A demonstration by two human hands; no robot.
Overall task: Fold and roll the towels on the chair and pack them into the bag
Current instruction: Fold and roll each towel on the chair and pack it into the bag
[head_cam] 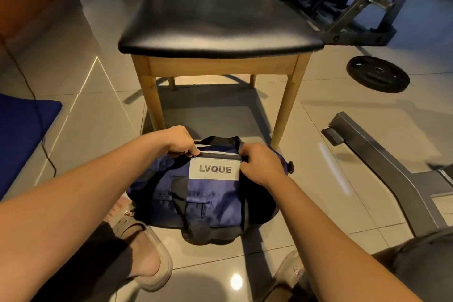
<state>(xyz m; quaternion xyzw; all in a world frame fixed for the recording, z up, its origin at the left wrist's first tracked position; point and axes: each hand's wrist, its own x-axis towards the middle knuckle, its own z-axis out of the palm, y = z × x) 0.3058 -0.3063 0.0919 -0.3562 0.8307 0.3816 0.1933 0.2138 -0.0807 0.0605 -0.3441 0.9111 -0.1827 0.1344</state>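
Note:
A navy duffel bag with a grey patch reading LVQUE lies on the tiled floor in front of a wooden chair with a black padded seat. The seat holds no towels, and none show anywhere in view. My left hand grips the top edge of the bag at its left end, fingers curled on the fabric by the zip line. My right hand pinches the bag's top at the right end of the patch. The zip line between my hands looks closed.
A black weight plate lies on the floor at the right, with a grey bench frame nearer and gym equipment behind. A blue cushion sits at the left. My sandalled feet flank the bag.

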